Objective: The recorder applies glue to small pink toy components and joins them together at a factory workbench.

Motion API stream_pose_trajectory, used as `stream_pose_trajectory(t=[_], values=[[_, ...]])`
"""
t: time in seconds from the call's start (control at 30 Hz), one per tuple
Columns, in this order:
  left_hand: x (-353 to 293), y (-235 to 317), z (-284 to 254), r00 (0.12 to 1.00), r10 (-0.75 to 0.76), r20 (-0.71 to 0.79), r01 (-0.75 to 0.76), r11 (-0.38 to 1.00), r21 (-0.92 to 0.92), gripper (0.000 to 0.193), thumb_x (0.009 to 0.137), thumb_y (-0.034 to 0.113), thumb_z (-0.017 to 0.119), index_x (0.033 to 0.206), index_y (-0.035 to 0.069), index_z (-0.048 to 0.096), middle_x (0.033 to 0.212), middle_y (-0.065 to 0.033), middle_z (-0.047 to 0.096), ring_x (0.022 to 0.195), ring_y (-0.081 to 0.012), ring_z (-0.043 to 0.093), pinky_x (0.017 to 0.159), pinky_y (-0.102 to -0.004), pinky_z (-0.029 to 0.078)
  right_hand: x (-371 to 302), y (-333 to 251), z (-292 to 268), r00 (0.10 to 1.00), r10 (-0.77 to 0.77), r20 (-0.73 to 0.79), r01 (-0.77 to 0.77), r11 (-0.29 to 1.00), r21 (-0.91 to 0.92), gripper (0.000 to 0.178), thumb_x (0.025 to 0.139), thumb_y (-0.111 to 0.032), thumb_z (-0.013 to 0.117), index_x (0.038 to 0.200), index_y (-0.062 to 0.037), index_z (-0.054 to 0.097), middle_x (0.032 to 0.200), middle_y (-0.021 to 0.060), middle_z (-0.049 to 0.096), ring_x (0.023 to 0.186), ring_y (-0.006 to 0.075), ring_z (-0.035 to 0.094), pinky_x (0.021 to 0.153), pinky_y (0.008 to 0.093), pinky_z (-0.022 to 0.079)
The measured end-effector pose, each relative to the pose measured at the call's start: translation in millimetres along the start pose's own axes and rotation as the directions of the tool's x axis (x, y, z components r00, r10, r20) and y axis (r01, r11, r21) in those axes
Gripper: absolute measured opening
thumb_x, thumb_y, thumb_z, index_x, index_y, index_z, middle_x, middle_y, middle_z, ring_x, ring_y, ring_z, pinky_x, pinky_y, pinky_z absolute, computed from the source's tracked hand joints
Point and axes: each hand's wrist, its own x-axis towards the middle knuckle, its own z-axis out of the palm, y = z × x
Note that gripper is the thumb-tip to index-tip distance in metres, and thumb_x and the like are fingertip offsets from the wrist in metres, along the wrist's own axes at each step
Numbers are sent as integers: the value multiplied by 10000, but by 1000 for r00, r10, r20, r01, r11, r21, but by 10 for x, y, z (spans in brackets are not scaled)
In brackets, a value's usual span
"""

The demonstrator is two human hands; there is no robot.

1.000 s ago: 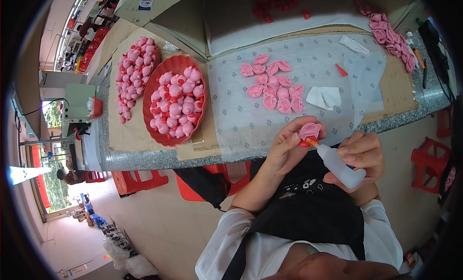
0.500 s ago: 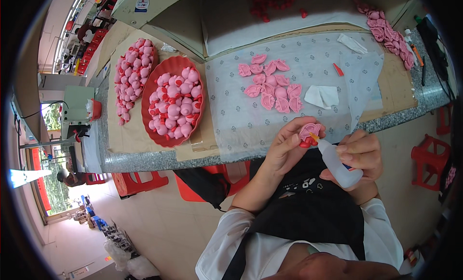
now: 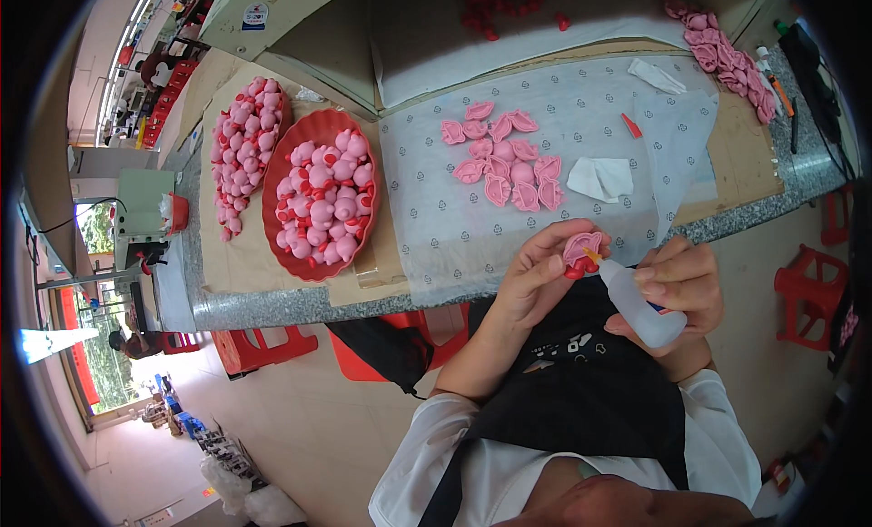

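In the head view, my left grip (image 3: 536, 274) is pinching the pink-and-red piece (image 3: 578, 245) near the table (image 3: 272, 309), and my right grip (image 3: 681, 282) is grasping the white bottle (image 3: 639, 307), nozzle (image 3: 591, 254) aiming at it. I am judging gentle, even squeezing best.

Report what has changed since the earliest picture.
The orange nozzle of the translucent white plastic bottle has moved up and slightly right in view, over the pink-and-red moulded piece. Nothing was taken or let go: the left hand still holds the piece, the right hand the bottle. The pink frilled pieces lie unchanged.
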Motion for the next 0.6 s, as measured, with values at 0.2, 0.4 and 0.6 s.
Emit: stream_pose_trajectory(t=[0.2,0.4,0.6], values=[[-17,12,9,1000,-16,14,17,1000,-11,482,756,188,536,1188,46,376,1140,-190,428,1007,-284,454,897,-395,311,-2,-16,-8,1000,11,9,-11,999,34,479,451,-82,799,833,-72,510,801,71,518,576,140,490,469,233,379],[-18,-3,-18,1000,14,7,-14,1000,-12,475,758,167,522,1193,48,371,1159,-187,416,1056,-289,416,910,-408,287,-3,-23,-52,998,63,28,-60,994,-93,421,527,-117,769,826,-91,475,799,49,470,611,112,437,541,219,388],[-32,13,13,1000,7,-23,-7,1000,-2,474,760,160,524,1193,45,369,1164,-181,414,1092,-250,391,937,-378,254,-9,-1,-66,999,44,3,-43,993,-108,415,531,-109,762,834,-81,479,792,49,469,609,111,437,543,221,386]])
